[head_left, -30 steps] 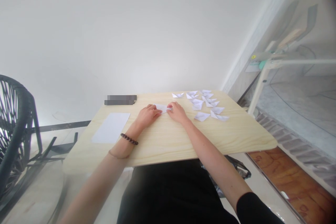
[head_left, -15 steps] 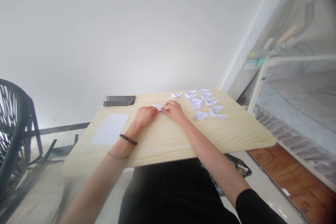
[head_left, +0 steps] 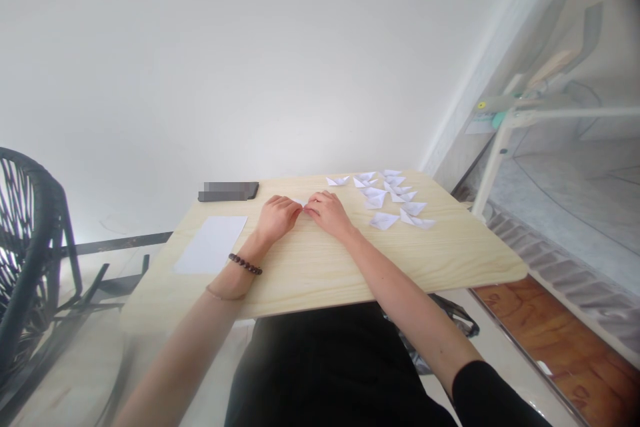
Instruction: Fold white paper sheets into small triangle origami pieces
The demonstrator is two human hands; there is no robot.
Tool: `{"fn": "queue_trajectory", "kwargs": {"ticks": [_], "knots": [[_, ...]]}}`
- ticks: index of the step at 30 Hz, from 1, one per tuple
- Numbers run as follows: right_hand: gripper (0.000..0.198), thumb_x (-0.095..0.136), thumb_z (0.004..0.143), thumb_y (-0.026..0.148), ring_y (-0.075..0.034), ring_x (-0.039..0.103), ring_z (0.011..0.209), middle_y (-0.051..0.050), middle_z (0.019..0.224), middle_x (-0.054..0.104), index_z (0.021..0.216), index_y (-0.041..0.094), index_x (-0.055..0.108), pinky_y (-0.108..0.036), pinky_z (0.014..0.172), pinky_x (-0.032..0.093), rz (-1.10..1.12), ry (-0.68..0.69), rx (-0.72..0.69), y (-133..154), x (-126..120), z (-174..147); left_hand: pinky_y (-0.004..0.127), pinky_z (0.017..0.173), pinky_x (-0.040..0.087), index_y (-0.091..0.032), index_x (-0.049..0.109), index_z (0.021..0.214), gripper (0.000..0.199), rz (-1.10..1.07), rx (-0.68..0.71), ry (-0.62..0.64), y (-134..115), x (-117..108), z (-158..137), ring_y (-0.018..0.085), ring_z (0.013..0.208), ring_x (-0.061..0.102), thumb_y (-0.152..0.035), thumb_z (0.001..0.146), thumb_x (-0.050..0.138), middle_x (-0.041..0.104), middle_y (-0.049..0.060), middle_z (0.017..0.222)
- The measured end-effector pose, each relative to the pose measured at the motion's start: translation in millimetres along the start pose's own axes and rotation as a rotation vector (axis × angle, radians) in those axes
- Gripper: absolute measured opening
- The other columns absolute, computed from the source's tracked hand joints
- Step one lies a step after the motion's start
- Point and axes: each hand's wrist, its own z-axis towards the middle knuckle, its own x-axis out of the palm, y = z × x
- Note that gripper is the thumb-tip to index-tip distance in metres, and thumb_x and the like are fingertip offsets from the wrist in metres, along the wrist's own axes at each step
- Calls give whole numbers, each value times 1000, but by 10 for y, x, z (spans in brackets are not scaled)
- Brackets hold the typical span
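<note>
One surface [head_left: 310, 273] carries one flat white sheet [head_left: 213, 243] at nine o'clock, one dark flat object [head_left: 229, 191] at ten, and, toward one and two, at least seven paper boats [head_left: 384, 221], overlapping too much for a sure total. One left hand [head_left: 279, 217] and one right hand [head_left: 329, 212] hold one paper piece [head_left: 300, 201].

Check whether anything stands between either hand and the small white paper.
Nothing visible does. The left hand and right hand are both at the small white paper, their fingers partly hiding it. The paper boats lie off to the right, the flat sheet to the left.
</note>
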Motion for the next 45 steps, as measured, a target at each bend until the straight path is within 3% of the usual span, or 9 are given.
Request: {"fn": "queue_trajectory", "kwargs": {"ticks": [16, 23, 29, 35, 45], "knots": [[18, 45, 82, 25, -16, 44, 90, -3, 93, 55, 86, 21, 62, -27, 81, 30, 2, -33, 40, 13, 12, 5, 30, 78, 36, -18, 59, 87, 24, -5, -9, -29, -7, 42, 2, 17, 85, 54, -26, 85, 35, 63, 6, 85], [14, 53, 77, 30, -15, 45, 87, -2, 90, 56, 80, 22, 64, -27, 79, 31, 3, -121, 101, -101, 84, 21, 31, 73, 37, -17, 58, 82, 23, 13, -71, -43, 35, 48, 6, 18, 78, 54, -25, 84, 37, 62, 7, 79], [13, 55, 76, 29, -14, 47, 82, 0, 87, 57, 71, 22, 64, -27, 76, 31, 6, -149, 54, -174, 140, 32, 31, 71, 38, -17, 58, 77, 19, 40, -58, -69, 56, 90, 6, 18, 74, 55, -24, 81, 41, 61, 6, 74], [11, 59, 72, 31, -14, 47, 83, 0, 89, 57, 77, 23, 65, -26, 76, 33, 65, -174, 86, -240, 210, 32, 29, 68, 38, -17, 58, 79, 19, 39, -97, -92, 67, 97, 7, 17, 71, 55, -25, 81, 41, 62, 5, 74], [13, 58, 73, 33, -14, 47, 82, 1, 88, 61, 72, 24, 67, -27, 76, 32, 44, -86, 75, -225, 142, 39, 28, 68, 40, -19, 61, 75, 15, 18, -69, 19, 80, 75, -2, 17, 70, 56, -22, 77, 46, 64, 3, 75]]}}
